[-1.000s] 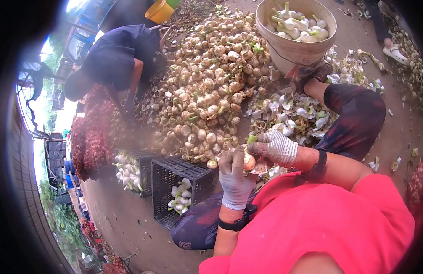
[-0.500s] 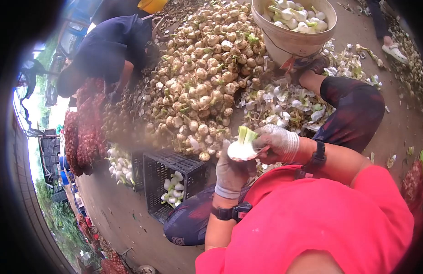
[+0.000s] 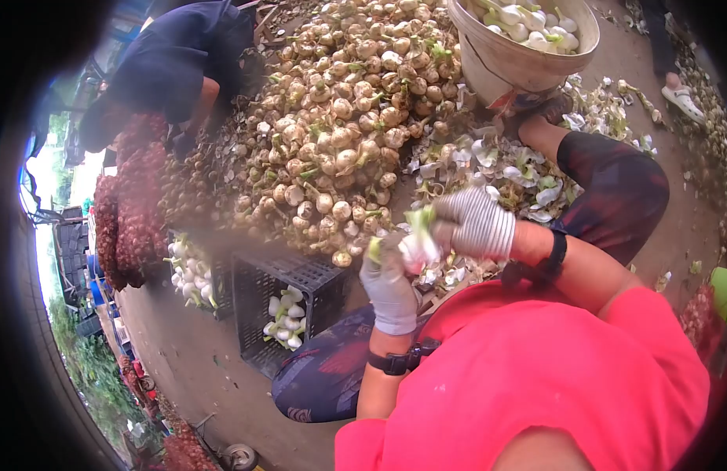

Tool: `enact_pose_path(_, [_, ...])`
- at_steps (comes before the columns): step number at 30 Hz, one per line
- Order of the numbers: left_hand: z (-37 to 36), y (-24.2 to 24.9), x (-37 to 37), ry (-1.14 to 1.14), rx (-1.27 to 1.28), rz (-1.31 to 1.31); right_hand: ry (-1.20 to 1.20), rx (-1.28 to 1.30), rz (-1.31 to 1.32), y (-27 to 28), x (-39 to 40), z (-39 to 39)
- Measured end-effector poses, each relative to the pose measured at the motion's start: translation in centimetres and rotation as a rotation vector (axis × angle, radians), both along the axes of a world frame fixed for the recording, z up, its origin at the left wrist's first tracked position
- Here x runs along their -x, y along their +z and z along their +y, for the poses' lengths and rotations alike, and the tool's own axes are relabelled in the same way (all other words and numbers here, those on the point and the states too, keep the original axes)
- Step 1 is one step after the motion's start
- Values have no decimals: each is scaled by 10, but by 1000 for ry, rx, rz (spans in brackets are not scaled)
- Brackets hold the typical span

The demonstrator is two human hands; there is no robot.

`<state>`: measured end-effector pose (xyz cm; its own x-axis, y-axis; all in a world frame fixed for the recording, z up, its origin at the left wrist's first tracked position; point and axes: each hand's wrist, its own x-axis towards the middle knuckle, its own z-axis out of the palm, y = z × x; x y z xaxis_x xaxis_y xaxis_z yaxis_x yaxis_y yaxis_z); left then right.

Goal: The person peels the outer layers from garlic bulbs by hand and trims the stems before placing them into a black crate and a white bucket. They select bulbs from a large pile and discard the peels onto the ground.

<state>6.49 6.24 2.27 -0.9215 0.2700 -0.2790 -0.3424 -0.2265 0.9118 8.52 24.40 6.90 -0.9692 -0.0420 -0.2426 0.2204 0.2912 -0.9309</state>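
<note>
In front of my red shirt, both gloved hands are raised close together. My left hand (image 3: 391, 290) is closed around a garlic bulb, its short green stalk (image 3: 374, 250) poking out above the fingers; the glove hides most of the bulb. My right hand (image 3: 473, 224) is closed on blurred white and pinkish garlic peel (image 3: 419, 248) with a green end, between the two hands. Motion blur hides where the peel meets the bulb. Beyond my hands lies a large pile of unpeeled garlic (image 3: 340, 141). Loose garlic skins (image 3: 528, 177) litter the ground near my right hand.
A white bucket (image 3: 528, 74) holds peeled garlic. Beside my knee, a black crate (image 3: 253, 345) lies on its side with white bulbs inside; more white garlic (image 3: 192, 275) sits left of it. Red net sacks (image 3: 136, 220) stand near a bent-over person (image 3: 175, 63). Another person's shoe (image 3: 682, 100) shows right.
The bulb, earlier held upright between both hands with its white base showing, is now mostly hidden in my left hand. My right hand has moved slightly up with peel. The view has shifted a little.
</note>
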Motion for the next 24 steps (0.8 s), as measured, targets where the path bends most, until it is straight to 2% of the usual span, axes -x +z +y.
enact_pose_path(1, [2, 8, 4, 121, -20, -1, -86, -155, 69, -23, 6, 6])
enact_pose_path(2, [-8, 18, 7, 64, -33, -69, -134, -450, 53, -43, 15, 20])
enact_pose_path(3, [-25, 10, 11, 8, -177, -156, -184, -745, 39, -60, 20, 33])
enact_pose_path(5, [-23, 16, 13, 98, -278, -184, 262, -1087, -309, -67, 22, 46])
enact_pose_path(6, [-24, 13, 16, 103, -282, -181, 364, -1030, -397, -63, 23, 44])
enact_pose_path(7, [-26, 8, 17, 58, -137, -76, 465, -961, -497, -56, 14, 38])
enact_pose_path(8, [-27, 3, 16, 11, 1, 28, 320, -930, -187, -35, 1, 27])
enact_pose_path(9, [-25, 1, 16, 10, -7, 22, 293, -787, -91, -13, 1, 18])
enact_pose_path(11, [-21, -3, 15, -29, 129, 95, 180, -559, -13, -5, 2, -5])
enact_pose_path(12, [-19, -6, 15, -60, 307, 243, 214, -548, -4, 0, 5, -15])
enact_pose_path(13, [-18, -8, 15, -61, 302, 242, 251, -536, 7, 5, 9, -25])
enact_pose_path(15, [-17, -12, 15, -47, 571, 774, 268, -666, 13, -17, 15, -43])
enact_pose_path(16, [-20, -11, 17, -61, 697, 870, 265, -643, 11, -23, 15, -49])
enact_pose_path(17, [-22, -10, 17, -55, 698, 866, 272, -645, 11, -31, 15, -53])
enact_pose_path(19, [-25, -10, 18, -116, 887, 994, 289, -644, 43, -42, 16, -58])
enact_pose_path(20, [-25, -12, 21, -97, 883, 1067, 300, -651, 39, -39, 17, -59])
enact_pose_path(24, [-30, -7, 23, -204, 953, 1032, 319, -683, 23, -49, 28, -59])
